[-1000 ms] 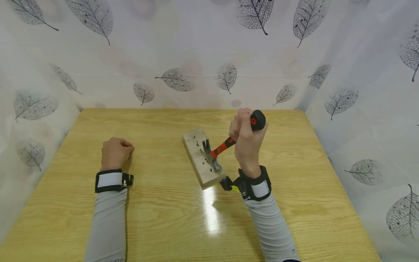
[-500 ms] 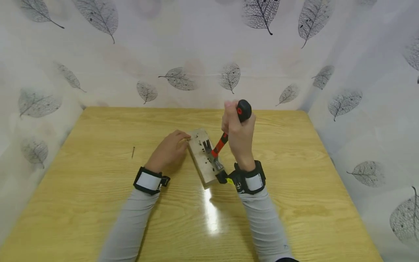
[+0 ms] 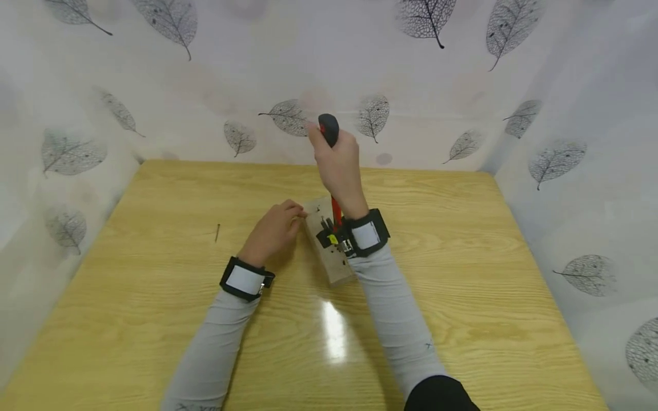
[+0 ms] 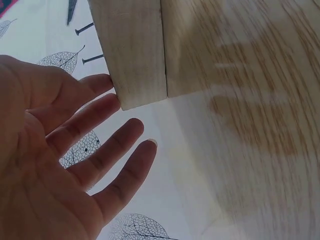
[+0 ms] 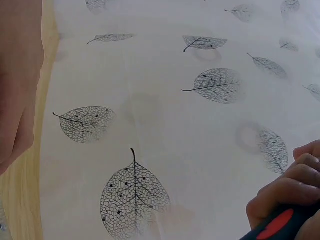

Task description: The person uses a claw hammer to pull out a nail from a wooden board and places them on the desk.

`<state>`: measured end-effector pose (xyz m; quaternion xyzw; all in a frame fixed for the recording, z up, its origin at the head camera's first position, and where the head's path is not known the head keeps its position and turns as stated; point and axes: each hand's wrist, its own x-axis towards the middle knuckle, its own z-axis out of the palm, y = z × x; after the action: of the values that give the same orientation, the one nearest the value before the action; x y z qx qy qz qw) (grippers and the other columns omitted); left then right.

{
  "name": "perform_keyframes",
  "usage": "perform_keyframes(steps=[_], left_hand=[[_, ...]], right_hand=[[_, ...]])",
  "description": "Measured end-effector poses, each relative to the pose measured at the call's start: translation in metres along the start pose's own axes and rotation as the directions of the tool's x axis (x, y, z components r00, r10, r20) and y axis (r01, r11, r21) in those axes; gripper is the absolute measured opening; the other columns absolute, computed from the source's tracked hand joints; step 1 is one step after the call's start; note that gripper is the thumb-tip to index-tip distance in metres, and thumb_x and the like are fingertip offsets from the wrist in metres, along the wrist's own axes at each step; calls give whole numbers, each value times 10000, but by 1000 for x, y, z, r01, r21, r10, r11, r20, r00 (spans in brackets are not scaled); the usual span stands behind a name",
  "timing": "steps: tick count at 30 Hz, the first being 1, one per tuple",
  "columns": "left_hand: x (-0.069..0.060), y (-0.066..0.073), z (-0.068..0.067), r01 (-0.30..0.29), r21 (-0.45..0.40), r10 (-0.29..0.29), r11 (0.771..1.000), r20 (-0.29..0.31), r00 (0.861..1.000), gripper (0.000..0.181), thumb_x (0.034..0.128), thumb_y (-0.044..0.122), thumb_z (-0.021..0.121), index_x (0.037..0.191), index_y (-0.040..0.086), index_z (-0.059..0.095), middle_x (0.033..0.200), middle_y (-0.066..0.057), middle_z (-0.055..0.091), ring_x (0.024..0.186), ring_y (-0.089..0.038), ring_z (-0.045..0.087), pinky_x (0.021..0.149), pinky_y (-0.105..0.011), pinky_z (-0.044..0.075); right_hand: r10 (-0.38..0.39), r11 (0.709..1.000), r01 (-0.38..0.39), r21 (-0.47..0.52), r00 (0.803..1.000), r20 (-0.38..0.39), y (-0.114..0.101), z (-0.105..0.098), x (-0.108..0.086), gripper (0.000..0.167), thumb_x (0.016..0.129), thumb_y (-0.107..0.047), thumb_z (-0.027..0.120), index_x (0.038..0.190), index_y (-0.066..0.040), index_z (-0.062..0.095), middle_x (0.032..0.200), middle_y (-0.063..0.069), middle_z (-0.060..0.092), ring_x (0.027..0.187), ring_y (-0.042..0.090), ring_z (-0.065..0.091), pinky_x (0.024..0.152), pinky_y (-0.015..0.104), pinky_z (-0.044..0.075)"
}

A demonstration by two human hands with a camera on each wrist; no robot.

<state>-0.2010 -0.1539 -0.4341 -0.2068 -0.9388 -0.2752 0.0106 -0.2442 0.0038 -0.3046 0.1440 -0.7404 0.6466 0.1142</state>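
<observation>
My right hand (image 3: pixel 340 171) grips the black-and-red handle of a claw hammer (image 3: pixel 336 210), which stands steeply over a pale wooden block (image 3: pixel 336 269). Part of the hammer's claw shows above the block; the wrist strap and its camera hide the rest of the head. Fingers of my left hand (image 3: pixel 271 235) touch the block's far left edge. In the left wrist view those fingers are extended and spread, two of them against the block's corner. A pair of nails (image 4: pixel 93 59) stick out of the block there. Dark spots dot its upper face.
A loose nail (image 3: pixel 217 232) lies on the wooden table (image 3: pixel 154 331), left of my left hand. Behind the table and along its sides hangs a pale curtain (image 3: pixel 205 80) with a leaf print.
My left hand has come from the table's left side to the block, uncovering the loose nail. My right hand has moved up and left, bringing the hammer's handle more upright.
</observation>
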Motion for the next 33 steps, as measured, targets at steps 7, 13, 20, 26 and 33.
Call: perform_keyframes(steps=[7,13,20,26,33], left_hand=[[-2,-1,2,48,-6,-48,999,13,999,300,977,-2,504,1204,-28,699,1308,-144,619,1197,-360,582,1023,-457,494],[-11,-5,6,72,-17,-71,997,21,997,302,981,18,518,1225,-33,688,1341,-131,601,1220,-333,591,1025,-450,501],[-8,-6,9,51,-48,-50,998,22,999,304,939,-37,542,1178,17,722,1250,-120,638,1167,-316,614,1020,-444,504],[-2,-6,8,57,-20,-56,998,31,998,307,934,-36,545,1176,26,724,1269,-123,643,1183,-326,602,1030,-448,498],[0,-6,6,64,-16,-63,998,37,997,324,932,-46,539,1198,15,713,1284,-131,637,1197,-333,597,1028,-456,498]], right_hand=[[79,993,-79,-92,997,-1,22,24,30,504,1025,-397,591,641,-143,387,534,-25,316,444,149,252,469,274,216],[146,981,-148,-125,989,-21,35,35,41,514,1022,-400,591,617,-151,395,519,-41,323,436,120,252,458,256,210],[168,978,-171,-120,985,-34,37,31,48,513,1022,-400,587,619,-152,389,524,-43,323,432,121,253,447,250,208],[122,989,-127,-77,990,-69,32,27,54,493,1028,-375,586,625,-142,423,529,-42,366,436,107,272,446,241,209],[101,992,-106,-61,992,-81,31,26,56,477,1026,-385,587,641,-138,456,531,-43,388,434,107,278,440,247,218]])
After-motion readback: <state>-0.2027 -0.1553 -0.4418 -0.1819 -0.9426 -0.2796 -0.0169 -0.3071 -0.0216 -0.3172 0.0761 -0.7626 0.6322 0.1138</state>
